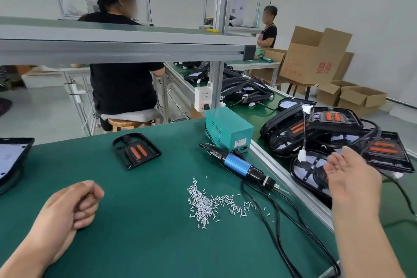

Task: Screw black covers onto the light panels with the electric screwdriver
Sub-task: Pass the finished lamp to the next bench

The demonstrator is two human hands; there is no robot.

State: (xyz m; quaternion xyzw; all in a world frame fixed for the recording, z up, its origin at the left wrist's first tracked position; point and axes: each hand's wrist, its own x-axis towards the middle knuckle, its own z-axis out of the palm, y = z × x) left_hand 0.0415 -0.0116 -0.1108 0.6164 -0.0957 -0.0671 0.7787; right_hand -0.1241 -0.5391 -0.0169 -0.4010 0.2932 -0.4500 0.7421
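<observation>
While the left hand (pixel 74 205) is resting curled, empty, on the green mat (pixel 135 244) with the black cover (pixel 136 150) and electric screwdriver (pixel 239 165), the right hand (pixel 352 176) is hovering open above piled light panels (pixel 338 133). At left, a further panel (pixel 11 160) is being cropped.

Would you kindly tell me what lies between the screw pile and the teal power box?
In the head view, the electric screwdriver lies on the green mat between the screw pile and the teal power box.
</observation>
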